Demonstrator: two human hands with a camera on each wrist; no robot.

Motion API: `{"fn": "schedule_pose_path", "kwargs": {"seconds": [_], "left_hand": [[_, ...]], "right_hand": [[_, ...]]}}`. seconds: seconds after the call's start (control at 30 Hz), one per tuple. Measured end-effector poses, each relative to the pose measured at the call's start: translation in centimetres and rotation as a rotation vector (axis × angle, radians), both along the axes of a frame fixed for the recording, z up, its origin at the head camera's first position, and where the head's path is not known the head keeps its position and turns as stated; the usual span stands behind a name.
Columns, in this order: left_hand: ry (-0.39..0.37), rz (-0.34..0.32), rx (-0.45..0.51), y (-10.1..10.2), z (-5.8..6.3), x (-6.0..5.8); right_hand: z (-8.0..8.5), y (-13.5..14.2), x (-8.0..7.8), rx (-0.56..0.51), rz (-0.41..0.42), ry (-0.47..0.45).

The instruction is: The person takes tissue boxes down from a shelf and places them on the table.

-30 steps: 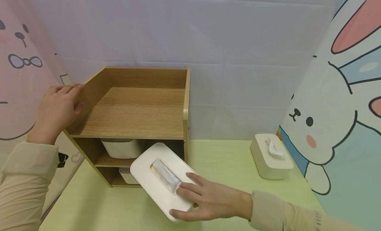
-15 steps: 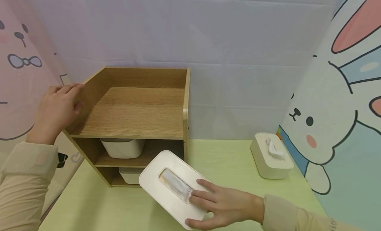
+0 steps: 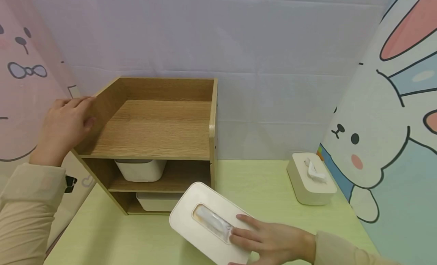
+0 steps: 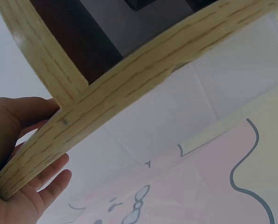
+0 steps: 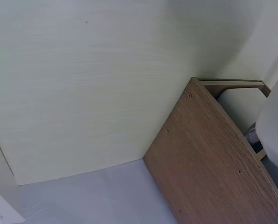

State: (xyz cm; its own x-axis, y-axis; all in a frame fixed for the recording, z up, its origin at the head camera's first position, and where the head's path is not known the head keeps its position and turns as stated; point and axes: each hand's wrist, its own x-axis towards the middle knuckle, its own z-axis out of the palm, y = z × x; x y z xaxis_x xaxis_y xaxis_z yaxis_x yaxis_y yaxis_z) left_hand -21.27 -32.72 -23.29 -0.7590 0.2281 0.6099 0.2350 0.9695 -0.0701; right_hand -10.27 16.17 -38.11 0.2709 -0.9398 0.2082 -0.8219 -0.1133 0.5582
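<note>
My left hand [image 3: 66, 124] grips the upper edge of the left side panel of a wooden shelf unit [image 3: 157, 128]. In the left wrist view the thumb and fingers [image 4: 55, 186] lie on opposite sides of that panel. Low in front of the shelf, my right hand [image 3: 269, 242] holds a white tissue box [image 3: 191, 223], its fingers spread over the lid near the slot, where clear plastic shows. The box is tilted at an angle, and the thumb is partly cut off by the frame's lower edge. In the right wrist view the held box [image 5: 276, 126] shows at the right edge.
White bins sit in the shelf's middle level [image 3: 141, 171] and bottom level [image 3: 158, 201]. Another tissue box [image 3: 310, 179], with a tissue sticking out, stands at the right on the pale green table [image 3: 259, 189]. Printed cloth walls enclose the back and sides.
My right hand has moved the tissue box to the right and toward me, away from the shelf, uncovering more of the lower bin. My left hand keeps its place on the panel.
</note>
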Motion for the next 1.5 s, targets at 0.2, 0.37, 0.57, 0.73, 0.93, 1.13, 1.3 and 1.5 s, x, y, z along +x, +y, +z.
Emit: {"fn": "schedule_pose_path", "kwargs": {"seconds": [0.2, 0.37, 0.57, 0.73, 0.93, 1.13, 1.3, 1.5], "left_hand": [[0.007, -0.001, -0.004, 0.0, -0.1, -0.1], [0.002, 0.001, -0.003, -0.1, -0.1, -0.2], [-0.002, -0.004, -0.009, 0.0, -0.2, -0.3], [-0.023, 0.014, -0.005, -0.1, 0.0, -0.3], [0.004, -0.016, -0.011, -0.1, 0.1, -0.2], [0.011, -0.022, -0.015, -0.1, 0.1, -0.1], [0.001, -0.006, -0.015, -0.2, 0.0, -0.1], [-0.006, 0.001, -0.011, -0.2, 0.0, -0.2]], "right_hand": [[-0.3, 1.7, 0.7, 0.111, -0.083, 0.011], [-0.6, 2.8, 1.4, 0.196, -0.169, -0.017], [-1.3, 4.1, 1.9, 0.207, -0.195, 0.008], [-1.9, 5.1, 2.2, 0.21, -0.242, -0.047], [-3.2, 6.2, 2.1, 0.138, -0.229, -0.101], [-4.7, 6.6, 1.6, 0.025, -0.219, -0.168], [-5.9, 6.8, 0.9, -0.047, -0.247, -0.156], [-7.0, 7.3, -0.3, -0.142, -0.294, -0.155]]}}
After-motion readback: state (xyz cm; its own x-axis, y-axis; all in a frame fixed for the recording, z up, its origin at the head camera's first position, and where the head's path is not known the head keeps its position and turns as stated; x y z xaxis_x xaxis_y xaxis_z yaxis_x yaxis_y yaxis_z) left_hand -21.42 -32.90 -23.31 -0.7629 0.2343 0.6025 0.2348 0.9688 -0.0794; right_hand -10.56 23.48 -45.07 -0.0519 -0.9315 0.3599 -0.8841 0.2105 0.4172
